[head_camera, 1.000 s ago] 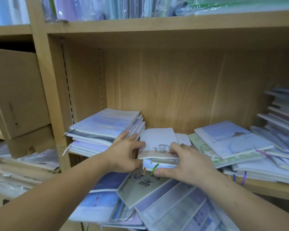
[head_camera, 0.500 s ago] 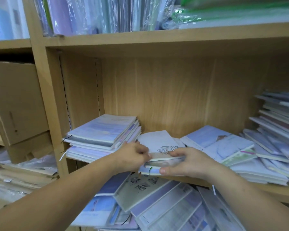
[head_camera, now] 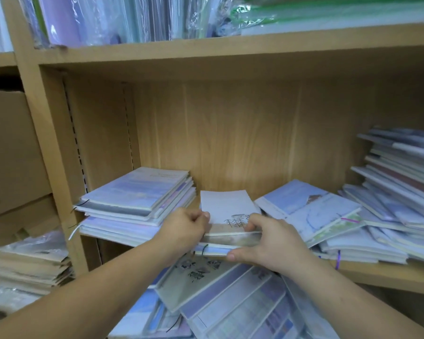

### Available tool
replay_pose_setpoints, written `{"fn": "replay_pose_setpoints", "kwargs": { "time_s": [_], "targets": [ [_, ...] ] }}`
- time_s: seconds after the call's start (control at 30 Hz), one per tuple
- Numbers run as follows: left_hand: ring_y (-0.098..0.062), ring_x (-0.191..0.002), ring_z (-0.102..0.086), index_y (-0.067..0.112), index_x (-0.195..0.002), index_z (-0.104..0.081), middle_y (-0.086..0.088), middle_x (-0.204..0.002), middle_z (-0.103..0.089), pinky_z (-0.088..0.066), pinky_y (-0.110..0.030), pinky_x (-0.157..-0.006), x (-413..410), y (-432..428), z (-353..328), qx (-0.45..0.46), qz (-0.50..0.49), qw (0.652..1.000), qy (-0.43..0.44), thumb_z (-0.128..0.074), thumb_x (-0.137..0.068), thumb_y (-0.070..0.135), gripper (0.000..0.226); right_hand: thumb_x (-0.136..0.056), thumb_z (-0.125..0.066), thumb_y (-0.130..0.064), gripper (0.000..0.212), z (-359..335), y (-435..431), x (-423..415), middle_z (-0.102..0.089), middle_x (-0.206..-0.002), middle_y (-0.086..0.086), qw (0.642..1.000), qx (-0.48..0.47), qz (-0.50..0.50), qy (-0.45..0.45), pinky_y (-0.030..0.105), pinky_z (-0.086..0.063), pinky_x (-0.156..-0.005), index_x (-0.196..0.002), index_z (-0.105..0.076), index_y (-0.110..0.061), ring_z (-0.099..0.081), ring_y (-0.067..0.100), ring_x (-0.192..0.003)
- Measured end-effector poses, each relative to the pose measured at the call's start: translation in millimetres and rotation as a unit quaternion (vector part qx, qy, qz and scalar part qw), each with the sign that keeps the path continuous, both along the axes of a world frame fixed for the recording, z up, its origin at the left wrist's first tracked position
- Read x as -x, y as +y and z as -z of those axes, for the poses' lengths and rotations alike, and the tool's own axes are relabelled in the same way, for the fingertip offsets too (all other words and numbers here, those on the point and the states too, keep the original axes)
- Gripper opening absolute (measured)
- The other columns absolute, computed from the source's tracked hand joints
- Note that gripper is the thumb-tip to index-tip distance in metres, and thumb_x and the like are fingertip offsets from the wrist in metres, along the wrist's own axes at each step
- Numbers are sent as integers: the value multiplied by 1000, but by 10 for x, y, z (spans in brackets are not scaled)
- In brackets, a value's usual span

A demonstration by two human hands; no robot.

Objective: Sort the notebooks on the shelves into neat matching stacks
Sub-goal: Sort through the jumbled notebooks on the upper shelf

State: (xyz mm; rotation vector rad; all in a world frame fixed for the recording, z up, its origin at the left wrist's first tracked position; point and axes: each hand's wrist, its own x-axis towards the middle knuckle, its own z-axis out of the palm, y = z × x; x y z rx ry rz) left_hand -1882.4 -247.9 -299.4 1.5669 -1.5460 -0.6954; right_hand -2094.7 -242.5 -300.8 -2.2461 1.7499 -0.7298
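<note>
The small stack [head_camera: 230, 237], topped by the white tree notebook [head_camera: 227, 206], has been drawn together at the shelf [head_camera: 389, 277] front. It is now clasped at 9 o'clock by curled left hand [head_camera: 184, 226] fingers [head_camera: 201, 216] and at 3 o'clock by the right hand [head_camera: 272, 241]. Squaring is judged nearly complete.

Rightmost notebook pile [head_camera: 402, 172] partly beyond frame edge; lower covers [head_camera: 233, 304] blurry.

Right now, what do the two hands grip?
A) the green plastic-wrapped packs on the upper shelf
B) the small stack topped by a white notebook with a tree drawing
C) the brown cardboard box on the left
B: the left hand and the right hand both curl round the edges of the small stack under the white tree-drawing notebook.
</note>
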Motion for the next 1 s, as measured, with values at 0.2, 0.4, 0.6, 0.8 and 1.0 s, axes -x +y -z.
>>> {"fn": "replay_pose_setpoints", "kwargs": {
  "time_s": [0.2, 0.4, 0.6, 0.8, 1.0],
  "targets": [
    [-30, -55, -71, 5, -107, -60, -17, -76, -71, -64, -43, -58, -103, 120, -7, -99, -67, 989, 83, -75, -91, 39, 41, -60, -86, -65, 50, 14, 67, -14, -62, -86, -14, 1000, 2, -15, 2, 21, -45, -66, -87, -60, -32, -57, 7, -85],
    [-19, -49, -56, -1, -105, -68, -14, -73, -68, -29, -17, -35, 77, 150, -184, -175, -56, 933, 310, -78, -87, 20, 29, -87, -62, -64, 41, -559, 162, 138, -71, -99, -5, 985, 18, -15, 172, 33, -55, -81, -106, -74, -30, -64, 19, -101],
    [-18, -42, -51, 4, -91, -63, -10, -60, -64, -37, -21, -38, 419, 368, -378, -132, -36, 920, 368, -64, -90, 14, 10, -89, -25, -85, 73, -563, 88, 969, -31, -164, -11, 961, -62, 63, 261, 40, -33, -117, -150, -41, -48, -30, 22, -150],
    [-19, -44, -54, -1, -102, -62, -13, -72, -67, -44, -25, -41, 578, 415, -892, -9, -15, 913, 407, -63, -97, 12, 14, -100, -22, -63, 56, -528, 226, 1030, -48, -151, -3, 957, -19, 97, 274, 39, -39, -107, -143, -47, -35, -44, 30, -135],
    [-23, -53, -59, -4, -109, -64, -17, -84, -73, -47, -31, -49, 1175, 14, -706, -54, 58, 942, 327, -68, -97, 15, 23, -91, -51, -32, 33, -693, 373, 1459, -65, -127, 9, 991, -83, 104, 22, 42, -49, -100, -122, -61, -23, -58, 29, -120]
  ]
}}
